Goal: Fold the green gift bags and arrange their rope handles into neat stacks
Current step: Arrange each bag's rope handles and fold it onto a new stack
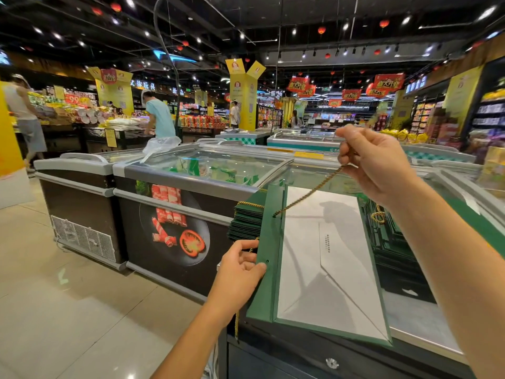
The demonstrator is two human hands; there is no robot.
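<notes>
Freezer lid point(410, 318): bag stacks point(243, 225) flank flat bag point(328, 255), rope point(308, 192) taut

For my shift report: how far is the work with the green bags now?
Done: a stack of flat green bags lies beyond the left hand. In hand: the left hand grips one flat bag while the right hand pinches its rope handle taut. Left: probably the pile on the right.

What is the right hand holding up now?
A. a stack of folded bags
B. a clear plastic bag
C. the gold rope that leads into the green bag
C: the right hand pinches the gold rope, which runs down to a hole in the green bag.
</notes>
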